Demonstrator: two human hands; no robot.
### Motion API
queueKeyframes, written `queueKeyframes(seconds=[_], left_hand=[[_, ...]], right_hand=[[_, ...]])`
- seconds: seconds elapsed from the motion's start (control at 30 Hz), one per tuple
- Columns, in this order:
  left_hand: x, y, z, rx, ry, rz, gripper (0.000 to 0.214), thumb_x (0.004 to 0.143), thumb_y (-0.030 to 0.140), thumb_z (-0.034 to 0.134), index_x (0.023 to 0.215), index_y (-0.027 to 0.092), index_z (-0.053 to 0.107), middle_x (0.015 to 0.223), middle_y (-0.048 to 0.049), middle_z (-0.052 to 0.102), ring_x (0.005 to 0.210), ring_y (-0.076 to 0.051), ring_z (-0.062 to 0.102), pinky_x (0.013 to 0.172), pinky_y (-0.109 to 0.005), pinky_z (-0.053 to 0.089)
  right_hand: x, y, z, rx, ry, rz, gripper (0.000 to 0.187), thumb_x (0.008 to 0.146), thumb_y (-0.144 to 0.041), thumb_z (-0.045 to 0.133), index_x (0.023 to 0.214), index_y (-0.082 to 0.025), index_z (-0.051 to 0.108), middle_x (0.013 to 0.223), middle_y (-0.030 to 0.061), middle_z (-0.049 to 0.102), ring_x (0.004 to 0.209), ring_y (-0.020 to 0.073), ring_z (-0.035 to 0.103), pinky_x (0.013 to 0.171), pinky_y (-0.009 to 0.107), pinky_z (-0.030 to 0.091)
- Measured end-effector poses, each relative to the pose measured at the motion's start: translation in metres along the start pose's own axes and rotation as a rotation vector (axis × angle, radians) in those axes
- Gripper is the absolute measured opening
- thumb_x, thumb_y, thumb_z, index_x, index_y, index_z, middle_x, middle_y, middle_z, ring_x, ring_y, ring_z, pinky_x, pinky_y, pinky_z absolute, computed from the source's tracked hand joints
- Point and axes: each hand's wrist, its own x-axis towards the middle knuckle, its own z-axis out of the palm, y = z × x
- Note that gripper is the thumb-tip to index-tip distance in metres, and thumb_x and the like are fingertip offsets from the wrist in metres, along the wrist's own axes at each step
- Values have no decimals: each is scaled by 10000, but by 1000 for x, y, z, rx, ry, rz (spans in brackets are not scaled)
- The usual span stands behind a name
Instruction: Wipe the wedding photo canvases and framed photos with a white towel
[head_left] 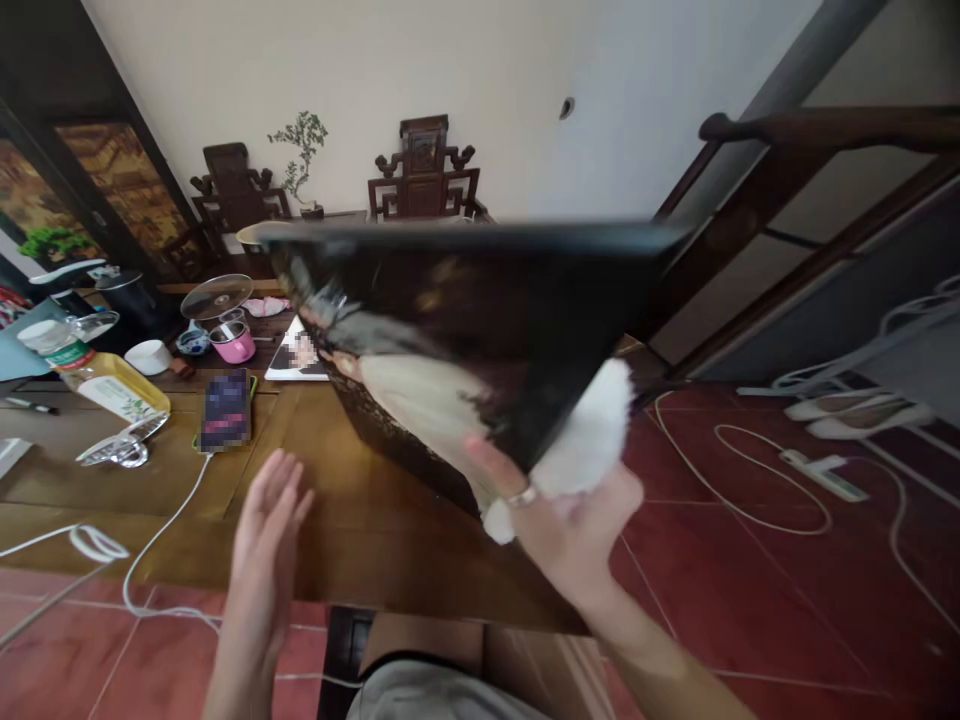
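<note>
A large dark, glossy, rectangular panel (450, 300) stands tilted on edge over the table, mirroring a blurred pale shape. Its exact kind is unclear. At its lower right corner, my right hand (574, 530) grips it, with a white cloth or paper towel (589, 440) bunched between palm and panel. A ring shows on one finger. My left hand (270, 530) is apart from the panel, fingers stretched out and holding nothing, above the table's front edge. A phone (225, 410) on a white cable lies beyond it.
On the wooden table (330, 540) stand an oil bottle (105, 375), a pink pot (234, 342), a white cup (148, 357), a glass lid (217, 296) and a kettle (131, 300). A power strip (825, 475) and cables lie on the red floor at right, near a wooden chair (750, 190).
</note>
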Motion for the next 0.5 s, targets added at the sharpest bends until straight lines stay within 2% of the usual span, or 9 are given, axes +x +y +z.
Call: queueKeyframes(seconds=[0.03, 0.07, 0.13, 0.23, 0.33, 0.4, 0.5], left_hand=[[11, -6, 14, -16, 0, -10, 671, 709, 453, 771, 1312, 246, 560, 1288, -131, 633, 1230, -348, 563, 1044, -532, 448], [23, -12, 27, -36, 0, -20, 666, 711, 443, 776, 1306, 234, 563, 1285, -138, 633, 1227, -338, 567, 1049, -520, 444], [41, -23, 45, -103, -5, -48, 613, 734, 428, 766, 1282, 224, 580, 1296, -131, 628, 1236, -306, 566, 1066, -480, 434], [48, -39, 49, -226, -56, -129, 507, 724, 455, 770, 1169, 239, 658, 1242, -95, 671, 1210, -300, 589, 1048, -459, 456], [32, -53, 40, -299, -32, -244, 442, 619, 446, 838, 1016, 285, 731, 1099, -41, 742, 1146, -316, 633, 1019, -449, 491], [16, -58, 35, -300, -14, -369, 404, 578, 374, 865, 956, 288, 756, 1006, -24, 767, 1119, -330, 649, 1023, -444, 496], [0, -55, 30, -297, -63, -518, 445, 608, 300, 835, 1043, 265, 750, 948, -27, 776, 1087, -359, 661, 1014, -470, 507]], right_hand=[[6, -2, 0, 69, 136, 78, 274, 743, -434, 736, 703, -201, 596, 674, 78, 665, 678, 281, 678, 649, 417, 589], [10, -3, 1, 154, 213, 149, 273, 727, -426, 751, 736, -194, 609, 704, 72, 677, 693, 270, 681, 642, 394, 590], [18, -6, 2, 324, 211, 248, 259, 745, -395, 726, 870, -183, 645, 824, 78, 712, 821, 276, 701, 702, 378, 596], [21, -2, 4, 483, 89, 360, 320, 790, -338, 661, 1073, -191, 642, 961, 77, 731, 952, 287, 705, 785, 391, 601], [16, 12, 6, 525, -79, 432, 370, 854, -335, 596, 1200, -204, 607, 1000, 75, 740, 918, 273, 721, 761, 387, 613], [12, 24, 8, 496, -197, 436, 380, 894, -362, 551, 1241, -216, 599, 975, 66, 749, 894, 259, 726, 739, 370, 615], [9, 39, 12, 414, -289, 468, 381, 901, -430, 542, 1193, -208, 646, 906, 52, 758, 855, 255, 729, 719, 352, 607]])
